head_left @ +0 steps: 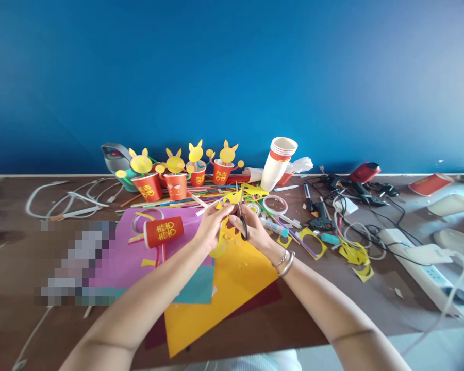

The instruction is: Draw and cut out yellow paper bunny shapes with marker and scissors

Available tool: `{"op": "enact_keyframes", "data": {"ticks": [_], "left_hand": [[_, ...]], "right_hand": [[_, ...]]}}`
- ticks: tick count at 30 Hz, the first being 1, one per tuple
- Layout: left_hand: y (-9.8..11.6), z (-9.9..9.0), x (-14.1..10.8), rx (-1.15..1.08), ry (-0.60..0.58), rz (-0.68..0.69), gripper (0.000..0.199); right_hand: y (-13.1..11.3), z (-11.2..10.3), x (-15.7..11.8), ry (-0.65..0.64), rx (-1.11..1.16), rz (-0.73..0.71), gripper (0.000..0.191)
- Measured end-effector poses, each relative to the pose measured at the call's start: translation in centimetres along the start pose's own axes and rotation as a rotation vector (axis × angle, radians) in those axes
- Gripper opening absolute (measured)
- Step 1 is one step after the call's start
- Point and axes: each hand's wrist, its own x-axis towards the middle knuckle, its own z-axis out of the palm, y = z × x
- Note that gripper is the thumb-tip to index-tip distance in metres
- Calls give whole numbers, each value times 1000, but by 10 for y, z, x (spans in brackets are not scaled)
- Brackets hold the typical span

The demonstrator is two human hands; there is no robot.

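My left hand [212, 222] pinches a small piece of yellow paper [232, 197] above the table. In my right hand [253, 226] is a pair of scissors [244, 226] with dark handles, its blades pointing away from me beside the yellow piece. Whether the blades touch the paper I cannot tell. Beneath both hands lies a large orange-yellow sheet [232, 288], with yellow cut shapes [226, 242] on it. A red paper cup [164, 232] with gold lettering rests on its side to the left, on a purple sheet [116, 257].
Several red cups with yellow rabbit-like paper heads [176, 164] stand along the blue wall. Right of them leans a stack of paper cups [277, 165]. A glue gun [320, 216], yellow scraps [355, 255], cables and a power strip [421, 270] occupy the right side.
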Motion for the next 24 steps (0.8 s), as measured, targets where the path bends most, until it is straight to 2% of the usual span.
{"op": "enact_keyframes", "data": {"ticks": [7, 16, 24], "left_hand": [[2, 4, -3, -41, 1, -31, 24], [-1, 1, -2, 8, -108, -28, 24], [-1, -2, 1, 15, -154, -30, 23]], "right_hand": [[-1, 2, 1, 36, 26, -8, 38], [1, 2, -1, 49, 15, -60, 39], [-1, 1, -2, 64, 16, -57, 37]]}}
